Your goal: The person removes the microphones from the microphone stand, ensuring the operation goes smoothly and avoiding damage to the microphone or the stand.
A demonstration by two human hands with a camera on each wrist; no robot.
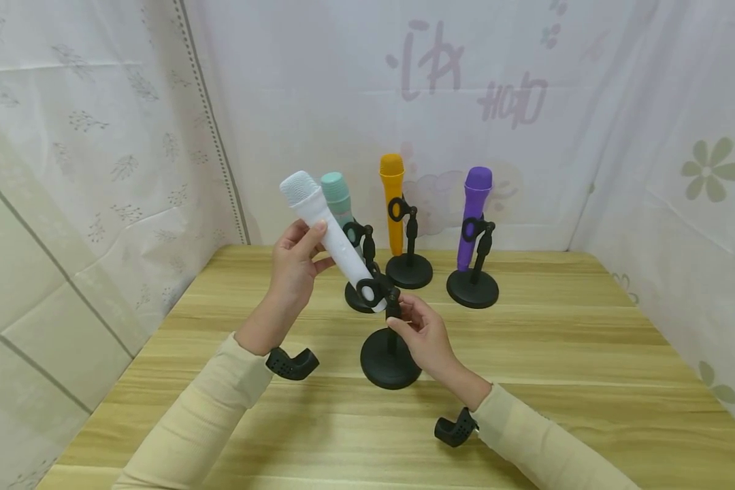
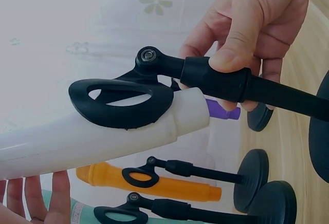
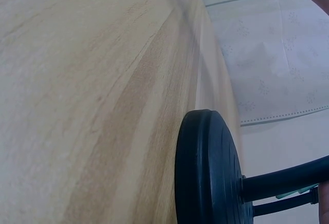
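1. And here is the white microphone (image 1: 338, 248), held slanted between the two hands, its head up by the left hand (image 1: 294, 262), its narrow end down toward the right hand (image 1: 425, 333).
2. Its handle is gripped by the left hand, thumb laid across the near side; the post of the front stand (image 1: 382, 364) is pinched by the right hand, thumb against fingers.
3. Just left of the right hand, the handle's lower part is overlapped by the stand's black clip (image 2: 121, 117); whether it is fully seated cannot be told.
4. Trouble here? The microphone could be dropped if the left hand were loosened before a firm hold was made by the clip; the stand could be tipped by a hard sideways push, or the clip swung round at its joint.
5. Beyond the hands, the green microphone (image 1: 337, 190), orange microphone (image 1: 392, 182) and purple microphone (image 1: 478, 197) are carried by black rear stands (image 1: 472, 291) on the table (image 1: 557, 347).
6. By the left wrist view, the joint's bolt and the narrow end past the clip are shown close up; by the right wrist view, the base's rim is revealed edge-on, with barely a finger in sight.
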